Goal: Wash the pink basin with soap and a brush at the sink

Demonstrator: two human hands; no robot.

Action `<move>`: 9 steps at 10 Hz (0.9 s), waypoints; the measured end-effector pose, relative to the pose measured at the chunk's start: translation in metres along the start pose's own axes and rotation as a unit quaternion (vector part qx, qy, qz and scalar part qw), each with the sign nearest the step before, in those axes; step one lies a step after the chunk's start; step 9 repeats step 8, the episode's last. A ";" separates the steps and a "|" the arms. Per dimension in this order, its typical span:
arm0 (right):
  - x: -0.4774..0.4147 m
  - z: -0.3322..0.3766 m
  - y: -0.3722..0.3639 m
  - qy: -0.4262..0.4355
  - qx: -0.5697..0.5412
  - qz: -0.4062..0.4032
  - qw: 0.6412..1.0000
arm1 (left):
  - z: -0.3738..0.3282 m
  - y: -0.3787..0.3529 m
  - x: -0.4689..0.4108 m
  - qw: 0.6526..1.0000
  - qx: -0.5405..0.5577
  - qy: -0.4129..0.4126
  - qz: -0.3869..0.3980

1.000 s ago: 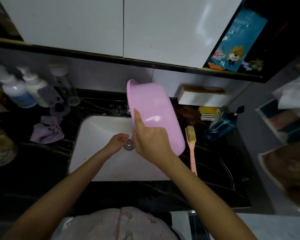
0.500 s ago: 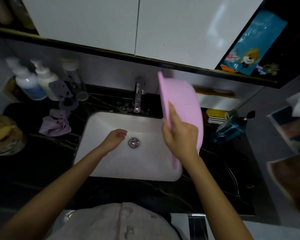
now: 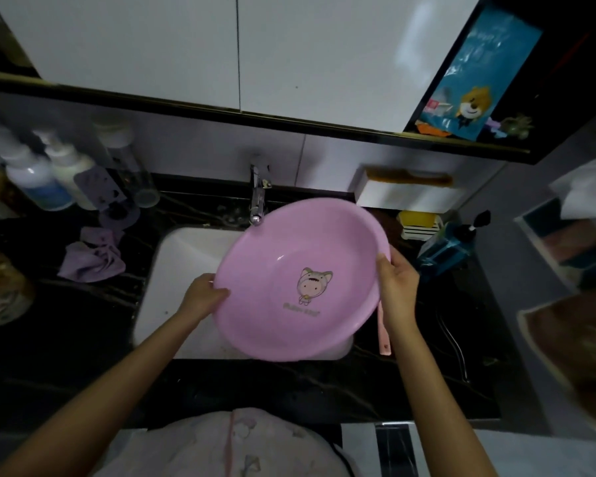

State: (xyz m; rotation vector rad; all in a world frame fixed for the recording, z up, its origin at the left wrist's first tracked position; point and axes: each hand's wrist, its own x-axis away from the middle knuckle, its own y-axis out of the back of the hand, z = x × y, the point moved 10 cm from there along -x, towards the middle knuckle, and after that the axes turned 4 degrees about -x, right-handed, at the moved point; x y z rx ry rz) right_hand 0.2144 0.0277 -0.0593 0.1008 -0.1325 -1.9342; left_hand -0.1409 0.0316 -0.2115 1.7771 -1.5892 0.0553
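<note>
Basin: pink basin, open side up, tilted over the sink, far rim under the tap at 12 o'clock.
Left hand: fingers clasp the rim at 9 o'clock.
Right hand: fingers clasp the rim at 3 o'clock.
Tip: level it under the spout before wetting; the brush lies on the bench at 4 o'clock.

The pink basin hid most of the brush. The bottles at the left were blurred.
</note>
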 end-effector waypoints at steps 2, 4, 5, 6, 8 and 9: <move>-0.010 -0.078 -0.013 -0.068 0.280 0.117 0.950 | -0.014 0.053 0.030 0.980 -0.021 -0.109 -0.168; -0.002 -0.127 -0.052 -0.114 0.351 0.166 0.915 | 0.018 0.054 0.024 0.984 -0.077 -0.086 -0.133; -0.004 -0.143 -0.055 -0.129 0.405 0.155 0.892 | 0.025 0.049 0.021 0.979 -0.153 -0.075 -0.113; -0.008 -0.150 -0.059 -0.147 0.463 0.191 0.853 | 0.027 0.047 0.018 0.966 -0.235 -0.011 -0.102; -0.035 -0.124 -0.073 -0.085 0.557 0.306 0.768 | 0.005 0.058 0.019 0.912 -0.406 0.037 -0.049; -0.035 -0.124 -0.073 -0.085 0.557 0.306 0.768 | 0.005 0.058 0.019 0.912 -0.406 0.037 -0.049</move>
